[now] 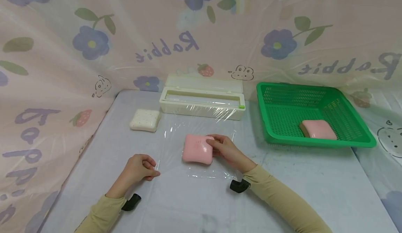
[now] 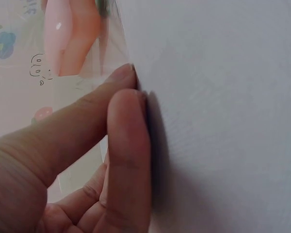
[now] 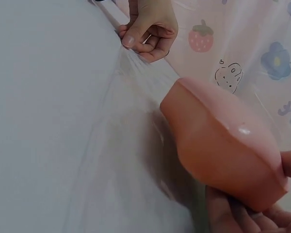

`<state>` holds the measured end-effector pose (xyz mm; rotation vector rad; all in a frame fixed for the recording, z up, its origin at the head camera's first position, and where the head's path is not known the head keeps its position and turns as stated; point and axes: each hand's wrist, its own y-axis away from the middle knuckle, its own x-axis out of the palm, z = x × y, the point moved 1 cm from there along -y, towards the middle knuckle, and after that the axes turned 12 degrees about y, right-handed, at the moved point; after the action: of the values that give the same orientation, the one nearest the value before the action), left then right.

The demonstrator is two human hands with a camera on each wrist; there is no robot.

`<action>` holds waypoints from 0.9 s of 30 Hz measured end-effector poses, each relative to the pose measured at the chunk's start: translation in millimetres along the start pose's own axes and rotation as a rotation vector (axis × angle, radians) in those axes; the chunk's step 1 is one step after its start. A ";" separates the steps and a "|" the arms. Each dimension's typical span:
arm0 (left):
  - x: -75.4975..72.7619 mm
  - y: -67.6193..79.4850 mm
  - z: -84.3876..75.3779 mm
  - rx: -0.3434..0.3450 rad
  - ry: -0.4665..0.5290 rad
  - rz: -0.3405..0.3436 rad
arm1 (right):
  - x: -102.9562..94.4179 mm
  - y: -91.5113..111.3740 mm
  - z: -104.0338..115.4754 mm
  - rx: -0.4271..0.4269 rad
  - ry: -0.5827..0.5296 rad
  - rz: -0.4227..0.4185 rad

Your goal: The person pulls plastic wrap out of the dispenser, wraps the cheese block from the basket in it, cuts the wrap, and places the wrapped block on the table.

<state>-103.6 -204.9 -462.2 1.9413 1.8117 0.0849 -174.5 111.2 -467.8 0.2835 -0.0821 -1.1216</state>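
Observation:
My right hand [image 1: 228, 151] grips the right edge of a pink cushion-shaped block [image 1: 198, 149], thumb on top and fingers underneath. In the right wrist view, the pink block [image 3: 228, 141] is tilted above the film and shows an orange-tan side. A sheet of clear cling film [image 1: 174, 138] spreads over the table from a white dispenser box [image 1: 201, 111] at the back. My left hand [image 1: 141, 168] pinches the film's near left corner between thumb and finger. Pleats in the film run from that left hand [image 3: 153, 31] in the right wrist view.
A speckled white block [image 1: 145, 120] lies left of the dispenser. At the back right stands a green basket [image 1: 265, 121] with another pink block [image 1: 318, 129] inside. A green slider [image 1: 241, 106] sits at the dispenser's right end. Patterned cloth [image 1: 125, 27] hangs behind the white table [image 1: 176, 208].

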 end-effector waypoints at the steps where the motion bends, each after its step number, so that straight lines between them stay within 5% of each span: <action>1: -0.1 0.1 -0.1 -0.001 0.002 0.000 | 0.1 -0.4 -0.9 0.000 -0.002 0.001; 9: -0.2 -0.4 0.3 0.012 0.002 0.002 | 0.9 -3.4 -4.5 -0.011 0.059 -0.043; 19: 0.9 -0.4 0.4 0.030 0.006 0.011 | -5.1 0.5 3.0 -0.141 0.438 -0.364; 23: 1.1 0.6 -1.1 0.036 -0.023 0.002 | -7.9 -0.1 3.9 -0.153 0.509 -0.380; 27: 2.2 2.3 -2.7 0.044 -0.077 -0.008 | -14.0 -0.5 2.4 -0.113 0.445 -0.297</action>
<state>-102.1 -202.0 -459.6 1.9404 1.7851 -0.0329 -181.5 123.1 -464.6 0.4483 0.4288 -1.3270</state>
